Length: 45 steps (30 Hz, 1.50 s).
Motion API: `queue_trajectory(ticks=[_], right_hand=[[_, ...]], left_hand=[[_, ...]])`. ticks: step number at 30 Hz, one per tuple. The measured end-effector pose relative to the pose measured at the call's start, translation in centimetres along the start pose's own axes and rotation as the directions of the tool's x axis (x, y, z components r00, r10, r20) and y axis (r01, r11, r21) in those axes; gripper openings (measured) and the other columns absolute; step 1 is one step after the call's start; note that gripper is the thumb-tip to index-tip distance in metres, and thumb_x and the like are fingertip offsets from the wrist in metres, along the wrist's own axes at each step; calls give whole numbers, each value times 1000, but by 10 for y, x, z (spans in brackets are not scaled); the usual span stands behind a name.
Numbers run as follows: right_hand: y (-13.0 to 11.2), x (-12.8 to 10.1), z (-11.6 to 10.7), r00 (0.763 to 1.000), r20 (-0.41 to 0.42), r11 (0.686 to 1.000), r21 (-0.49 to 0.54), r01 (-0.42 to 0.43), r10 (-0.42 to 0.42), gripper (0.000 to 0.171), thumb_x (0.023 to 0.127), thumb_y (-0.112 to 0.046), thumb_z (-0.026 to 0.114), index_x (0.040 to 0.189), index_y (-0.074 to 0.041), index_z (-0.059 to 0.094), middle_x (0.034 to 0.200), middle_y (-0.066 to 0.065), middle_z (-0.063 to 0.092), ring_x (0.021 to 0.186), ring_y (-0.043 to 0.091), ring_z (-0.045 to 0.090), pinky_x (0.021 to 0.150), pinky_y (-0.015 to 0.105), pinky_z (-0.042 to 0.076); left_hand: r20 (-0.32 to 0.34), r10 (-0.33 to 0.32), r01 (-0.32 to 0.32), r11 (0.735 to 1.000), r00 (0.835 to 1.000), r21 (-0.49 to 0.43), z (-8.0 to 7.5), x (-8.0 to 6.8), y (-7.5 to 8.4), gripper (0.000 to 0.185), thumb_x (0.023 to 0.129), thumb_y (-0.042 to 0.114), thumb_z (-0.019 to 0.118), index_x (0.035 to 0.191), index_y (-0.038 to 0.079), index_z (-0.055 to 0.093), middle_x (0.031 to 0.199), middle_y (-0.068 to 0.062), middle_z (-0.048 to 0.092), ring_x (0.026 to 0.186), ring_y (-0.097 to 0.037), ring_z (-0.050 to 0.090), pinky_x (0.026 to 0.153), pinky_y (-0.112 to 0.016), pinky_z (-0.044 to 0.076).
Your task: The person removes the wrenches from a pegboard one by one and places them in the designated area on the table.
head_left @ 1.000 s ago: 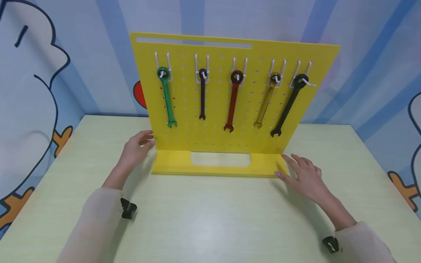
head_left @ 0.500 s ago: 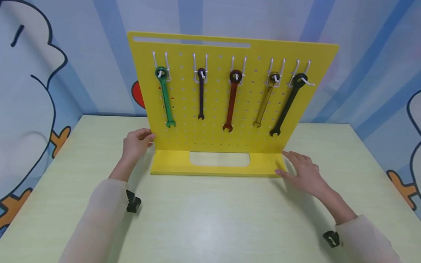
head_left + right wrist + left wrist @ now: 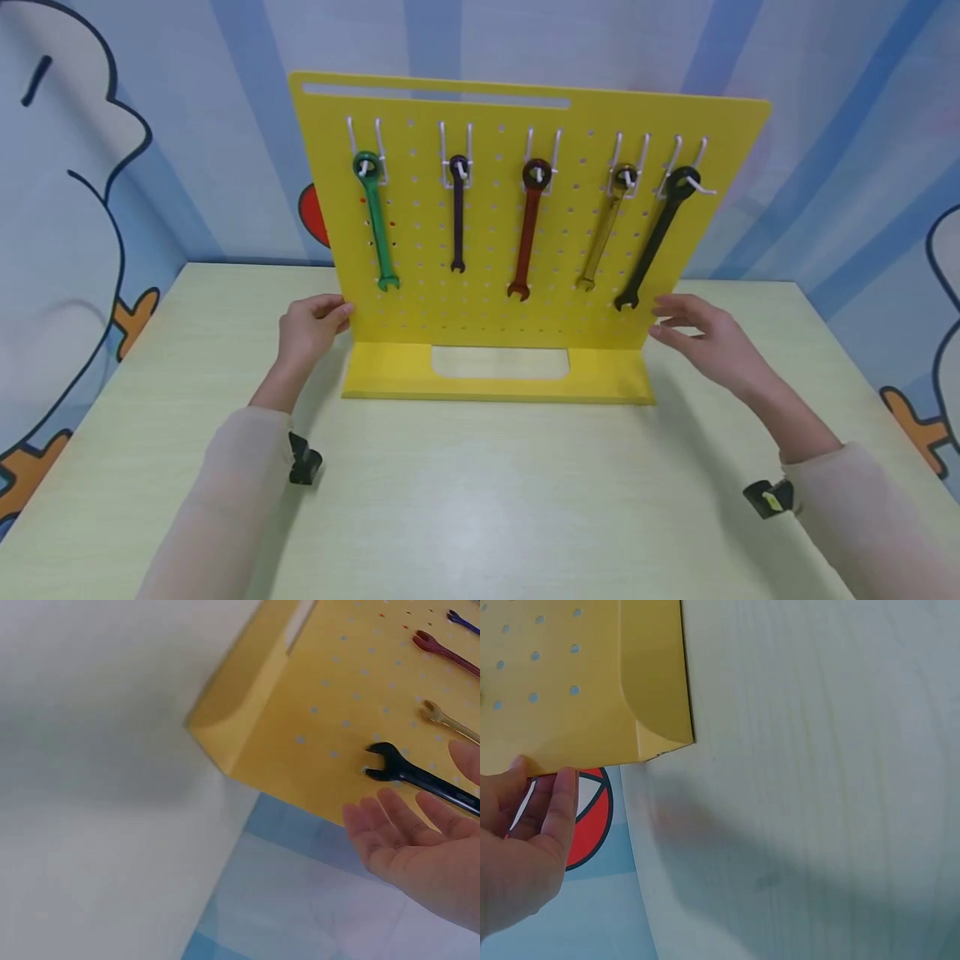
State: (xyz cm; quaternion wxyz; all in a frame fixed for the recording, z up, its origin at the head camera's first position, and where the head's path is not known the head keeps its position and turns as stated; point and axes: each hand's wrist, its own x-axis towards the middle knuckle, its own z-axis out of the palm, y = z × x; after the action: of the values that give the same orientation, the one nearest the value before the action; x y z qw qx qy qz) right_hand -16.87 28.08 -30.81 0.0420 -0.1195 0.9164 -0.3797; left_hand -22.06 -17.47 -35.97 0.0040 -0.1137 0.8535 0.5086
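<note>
A yellow pegboard stand (image 3: 555, 321) stands upright on the table. From its white hooks hang a green wrench (image 3: 378, 223), a small dark purple wrench (image 3: 458, 218), a red wrench (image 3: 528, 227), a gold wrench (image 3: 604, 234) and a black wrench (image 3: 657, 240). My left hand (image 3: 309, 333) pinches the board's lower left edge; in the left wrist view its thumb lies at the front, with fingers behind. Beside the lower right edge is my right hand (image 3: 708, 343), holding nothing. The right wrist view shows its relaxed fingers close to the black wrench's open end (image 3: 386, 763).
The pale wooden table (image 3: 465, 492) extends in front of the stand and to both sides. Behind it rises a blue striped wall (image 3: 525, 42) with cartoon figures. A dark strap piece (image 3: 303, 460) hangs at the left sleeve.
My left hand has come to the board's left edge and taken hold of it. My right hand has left the base's right corner and moved up beside the board's right edge.
</note>
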Motion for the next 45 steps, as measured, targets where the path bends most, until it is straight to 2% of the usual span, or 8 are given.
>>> queue_trajectory(ticks=[2, 9, 14, 21, 28, 31, 35, 45], right_hand=[[-7, 3, -8, 1000, -17, 1000, 28, -1, 2, 53, 95, -30, 50, 137, -1, 35, 129, 20, 45, 116, 34, 44, 91, 50, 41], [-28, 13, -26, 995, -87, 995, 98, -35, 44, 50, 94, -36, 49, 134, -8, 40, 128, 11, 48, 101, 8, 55, 80, 16, 47], [-35, 21, -28, 990, -131, 984, 179, -19, 43, 46, 94, -31, 50, 131, -3, 41, 124, 14, 49, 102, 15, 55, 78, 17, 49], [-41, 32, -22, 980, -187, 944, 330, 0, 66, 44, 94, -18, 52, 130, 2, 38, 118, 12, 50, 100, 13, 55, 79, 23, 51], [-43, 39, -19, 981, -169, 946, 322, -33, 91, 49, 94, -17, 52, 134, 3, 33, 114, 10, 47, 95, 10, 56, 79, 22, 51], [-44, 41, -17, 980, -173, 947, 320, -38, 98, 43, 94, -17, 52, 128, 4, 37, 105, 5, 48, 90, 7, 56, 77, 22, 51], [-45, 42, -15, 977, -193, 947, 320, -30, 96, 25, 94, -14, 51, 111, 3, 44, 93, 1, 50, 87, 8, 56, 76, 24, 52], [-45, 39, -16, 971, -218, 952, 306, -31, 102, 15, 94, -13, 51, 97, 1, 47, 83, -2, 54, 79, 9, 57, 69, 21, 52]], left_hand=[[1, 3, -3, 1000, 1000, -7, 0, -1, 0, 37, 92, 20, 54, 123, -2, 55, 116, -19, 58, 101, -27, 60, 84, -29, 50], [0, -2, 2, 1000, 1000, -20, 1, -1, -1, 37, 93, 19, 53, 124, -1, 54, 116, -19, 58, 102, -27, 59, 85, -29, 49], [-3, 1, -1, 1000, 1000, -12, 2, -1, -2, 37, 93, 20, 53, 123, -1, 55, 115, -18, 59, 100, -27, 60, 84, -29, 50], [-6, 17, -18, 999, 1000, -36, 3, 0, -3, 36, 93, 19, 52, 123, -2, 54, 114, -20, 58, 100, -29, 59, 83, -30, 50], [-10, 26, -26, 999, 1000, -39, 3, 1, -4, 36, 93, 18, 52, 123, -3, 54, 114, -20, 58, 99, -29, 59, 81, -28, 51], [-10, 26, -27, 999, 1000, -37, 3, 0, -4, 36, 93, 18, 52, 123, -3, 54, 114, -20, 58, 100, -29, 59, 80, -27, 51], [-13, 30, -30, 999, 999, -44, 4, 1, -5, 35, 93, 17, 52, 122, -4, 55, 113, -20, 58, 99, -29, 59, 79, -26, 51], [-18, 28, -29, 998, 999, -48, 4, 0, -5, 34, 93, 17, 52, 120, -4, 56, 112, -20, 59, 98, -28, 59, 79, -26, 51]])
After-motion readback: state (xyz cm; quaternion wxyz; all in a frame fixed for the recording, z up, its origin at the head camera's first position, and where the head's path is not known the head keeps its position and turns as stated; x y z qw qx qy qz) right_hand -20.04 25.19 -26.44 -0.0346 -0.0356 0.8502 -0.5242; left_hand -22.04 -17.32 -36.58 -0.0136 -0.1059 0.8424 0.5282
